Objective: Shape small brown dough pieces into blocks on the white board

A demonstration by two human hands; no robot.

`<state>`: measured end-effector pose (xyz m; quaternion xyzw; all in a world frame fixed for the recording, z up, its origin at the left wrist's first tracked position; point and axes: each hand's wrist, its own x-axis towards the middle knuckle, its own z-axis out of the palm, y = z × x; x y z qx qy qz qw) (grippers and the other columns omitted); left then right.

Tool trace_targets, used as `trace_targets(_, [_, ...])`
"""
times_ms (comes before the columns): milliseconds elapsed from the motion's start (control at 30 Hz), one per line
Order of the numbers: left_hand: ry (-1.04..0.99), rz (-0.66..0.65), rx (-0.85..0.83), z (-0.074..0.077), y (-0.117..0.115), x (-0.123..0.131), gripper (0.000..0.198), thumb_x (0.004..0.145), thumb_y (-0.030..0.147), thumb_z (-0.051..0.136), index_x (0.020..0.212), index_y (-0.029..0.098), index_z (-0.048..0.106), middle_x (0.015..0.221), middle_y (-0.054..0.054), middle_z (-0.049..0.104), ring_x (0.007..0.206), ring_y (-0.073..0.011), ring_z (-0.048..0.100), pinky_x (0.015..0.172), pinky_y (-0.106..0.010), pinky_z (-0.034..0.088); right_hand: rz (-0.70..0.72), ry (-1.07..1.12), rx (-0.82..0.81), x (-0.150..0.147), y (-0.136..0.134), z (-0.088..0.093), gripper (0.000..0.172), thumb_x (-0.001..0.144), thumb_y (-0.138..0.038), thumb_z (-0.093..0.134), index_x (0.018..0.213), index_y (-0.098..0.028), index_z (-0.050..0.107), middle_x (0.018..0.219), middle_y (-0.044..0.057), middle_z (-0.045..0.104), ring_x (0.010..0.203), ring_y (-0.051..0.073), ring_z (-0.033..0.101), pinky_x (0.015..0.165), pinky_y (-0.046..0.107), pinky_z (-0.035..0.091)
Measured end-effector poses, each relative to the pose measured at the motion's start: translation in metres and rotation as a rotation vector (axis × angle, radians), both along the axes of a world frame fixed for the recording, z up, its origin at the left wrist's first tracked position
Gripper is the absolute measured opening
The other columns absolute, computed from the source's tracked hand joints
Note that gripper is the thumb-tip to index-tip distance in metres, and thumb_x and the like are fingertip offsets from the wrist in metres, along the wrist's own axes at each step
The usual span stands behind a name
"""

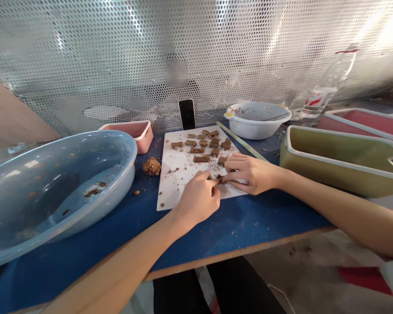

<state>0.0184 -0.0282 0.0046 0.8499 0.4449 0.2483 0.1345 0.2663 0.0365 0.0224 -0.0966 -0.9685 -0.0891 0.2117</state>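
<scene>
A small piece of brown clay lies at the fingertips of both hands over the white board. My left hand is curled, with its index finger pressed against the piece from the left. From the right, my right hand pinches the same piece, and its fingers mostly hide it. Several shaped clay pieces, among them a long one, stand in loose rows farther up the board. One shaped piece is right beside my right fingers. Crumbs dot the board's left half. A rough clay lump rests just off its left edge.
A large blue basin fills the left, before a pink container. Behind the board are a phone, a pale stick and a white basin. On the right stand an olive bin, a pink bin and a bottle.
</scene>
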Motion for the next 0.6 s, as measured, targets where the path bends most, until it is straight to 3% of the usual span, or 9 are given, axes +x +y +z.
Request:
trace_targets(233, [-0.026, -0.007, -0.002, -0.0020, 0.0014, -0.0002, 0.030, 0.096, 0.010, 0.054, 0.074, 0.021, 0.072, 0.085, -0.008, 0.060, 0.090, -0.0271, 0.064, 0.079, -0.041, 0.055, -0.001, -0.007, -0.012, -0.0003, 0.0014, -0.0027, 0.018, 0.108, -0.020, 0.059, 0.111, -0.020, 0.077, 0.093, 0.006, 0.061, 0.086, 0.021, 0.052, 0.083, 0.036, 0.042])
trace_targets(433, [-0.074, -0.015, -0.040, -0.0010, 0.0017, 0.0011, 0.035, 0.093, 0.007, 0.056, 0.062, 0.022, 0.062, 0.081, -0.006, 0.056, 0.083, -0.0254, 0.061, 0.079, -0.042, 0.053, -0.002, -0.019, -0.024, -0.0003, 0.0020, -0.0030, 0.022, 0.112, -0.022, 0.055, 0.111, -0.019, 0.077, 0.094, 0.007, 0.061, 0.088, 0.022, 0.052, 0.084, 0.037, 0.043])
trace_targets(600, [-0.066, 0.003, -0.023, -0.0003, 0.0015, 0.0008, 0.033, 0.095, 0.008, 0.056, 0.068, 0.022, 0.069, 0.083, -0.008, 0.060, 0.090, -0.0281, 0.063, 0.084, -0.044, 0.056, 0.017, 0.001, -0.045, -0.0008, 0.0014, -0.0009, 0.022, 0.111, -0.021, 0.055, 0.107, -0.019, 0.076, 0.092, 0.006, 0.061, 0.086, 0.021, 0.052, 0.082, 0.037, 0.043])
